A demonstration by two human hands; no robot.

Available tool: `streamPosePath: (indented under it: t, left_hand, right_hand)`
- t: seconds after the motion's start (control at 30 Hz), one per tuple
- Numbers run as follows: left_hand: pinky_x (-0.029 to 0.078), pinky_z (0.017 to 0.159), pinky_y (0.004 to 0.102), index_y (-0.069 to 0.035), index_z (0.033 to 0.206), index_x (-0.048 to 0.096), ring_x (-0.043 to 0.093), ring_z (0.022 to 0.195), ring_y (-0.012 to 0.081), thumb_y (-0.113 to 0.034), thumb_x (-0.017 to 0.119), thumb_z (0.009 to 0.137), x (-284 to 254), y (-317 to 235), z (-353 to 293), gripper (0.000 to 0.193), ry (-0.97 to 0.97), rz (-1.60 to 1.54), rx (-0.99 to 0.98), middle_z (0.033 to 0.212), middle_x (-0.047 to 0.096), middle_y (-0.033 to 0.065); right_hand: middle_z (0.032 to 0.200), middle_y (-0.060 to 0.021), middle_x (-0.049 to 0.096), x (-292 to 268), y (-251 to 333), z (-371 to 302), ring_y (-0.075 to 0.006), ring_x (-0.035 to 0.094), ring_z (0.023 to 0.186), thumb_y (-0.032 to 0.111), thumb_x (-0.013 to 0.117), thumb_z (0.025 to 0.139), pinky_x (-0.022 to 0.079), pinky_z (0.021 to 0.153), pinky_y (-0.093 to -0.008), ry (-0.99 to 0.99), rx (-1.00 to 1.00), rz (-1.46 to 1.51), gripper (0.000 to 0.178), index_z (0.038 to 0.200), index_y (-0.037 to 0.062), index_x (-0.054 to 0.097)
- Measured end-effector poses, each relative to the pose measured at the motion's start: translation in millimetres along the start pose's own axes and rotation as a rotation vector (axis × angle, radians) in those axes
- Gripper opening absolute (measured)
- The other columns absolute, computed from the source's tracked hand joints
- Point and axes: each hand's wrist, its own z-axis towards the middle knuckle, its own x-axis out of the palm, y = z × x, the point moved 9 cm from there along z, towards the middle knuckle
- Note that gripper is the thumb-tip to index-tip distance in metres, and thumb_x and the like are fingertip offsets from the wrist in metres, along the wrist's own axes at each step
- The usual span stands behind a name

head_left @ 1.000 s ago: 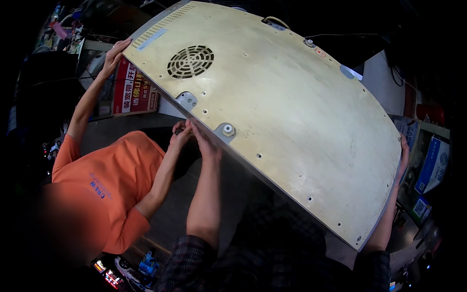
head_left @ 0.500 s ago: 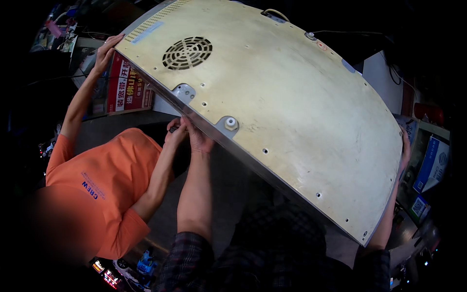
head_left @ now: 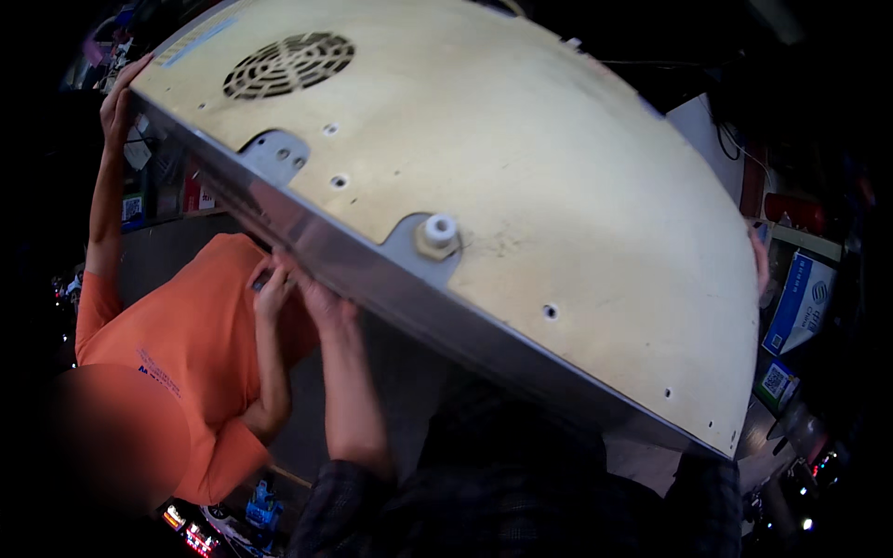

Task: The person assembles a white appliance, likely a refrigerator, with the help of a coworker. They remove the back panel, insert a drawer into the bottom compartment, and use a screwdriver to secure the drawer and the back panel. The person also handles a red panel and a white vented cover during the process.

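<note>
A large cream metal casing (head_left: 521, 177) with steel side walls fills the upper view, tilted with its left end high. A round vent grille (head_left: 288, 65), screw holes and a white-tipped fitting (head_left: 439, 232) show on its face. My left hand (head_left: 326, 302) supports the near steel edge from below, its fingers partly hidden. My right hand (head_left: 759, 262) grips the right end, mostly hidden behind it. A co-worker in an orange shirt (head_left: 195, 344) holds the upper left corner with one hand (head_left: 116, 98). Their other hand (head_left: 273, 284), around something small and dark, is beside my left hand.
Blue and white boxes (head_left: 800, 302) stand on the right, near a red object (head_left: 793, 213). At the lower left is a blue item (head_left: 264, 507) beside lit displays (head_left: 198, 538). A thin cord (head_left: 728, 139) hangs at the upper right.
The casing has shifted left and looks larger, showing more of its steel side. My left hand and both co-worker's hands have moved left with it.
</note>
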Motion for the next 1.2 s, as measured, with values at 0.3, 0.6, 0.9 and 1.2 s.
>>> streamPosePath:
  t: [0.3, 0.6, 0.9, 1.2]
  left_hand:
    - [0.050, 0.105, 0.0364, -0.010, 0.146, 0.051, 0.061, 0.121, 0.0204, -0.045, 0.054, 0.108, -75, -47, -77, 0.051, -0.307, 0.236, 0.093, 0.137, 0.062, 0.0026]
    - [0.053, 0.098, 0.0341, -0.002, 0.146, 0.051, 0.063, 0.118, 0.0199, -0.043, 0.054, 0.109, -98, -54, -105, 0.055, -0.482, 0.498, 0.140, 0.136, 0.062, 0.0074]
    - [0.052, 0.101, 0.0367, 0.000, 0.149, 0.045, 0.060, 0.123, 0.0231, -0.044, 0.056, 0.108, -92, -43, -99, 0.061, -0.588, 0.695, 0.137, 0.143, 0.057, 0.0102]
    - [0.057, 0.095, 0.0394, -0.006, 0.144, 0.048, 0.061, 0.119, 0.0241, -0.038, 0.061, 0.106, -19, -21, -95, 0.051, -0.536, 0.614, 0.127, 0.133, 0.060, 0.0086]
  right_hand:
    - [0.100, -0.0036, 0.061, 9, -135, 30, -0.0186, 0.062, 0.099, 0.027, 0.054, 0.101, 0.051, 0.092, -0.0361, 0.397, 0.323, 0.370, 0.021, 0.112, 0.0093, 0.059]
    - [0.096, -0.0055, 0.066, 4, -231, 14, -0.0182, 0.066, 0.088, 0.032, 0.052, 0.103, 0.054, 0.080, -0.0362, 0.384, 0.621, 0.195, 0.026, 0.108, 0.0088, 0.062]
    - [0.108, -0.0087, 0.072, -6, -310, 27, -0.0204, 0.071, 0.097, 0.028, 0.050, 0.107, 0.057, 0.087, -0.0359, 0.517, 0.613, 0.144, 0.029, 0.122, 0.0076, 0.064]
    - [0.122, -0.0119, 0.069, -22, -322, 71, -0.0238, 0.070, 0.105, 0.030, 0.049, 0.108, 0.057, 0.093, -0.0405, 0.438, 0.194, -0.308, 0.035, 0.133, 0.0078, 0.060]
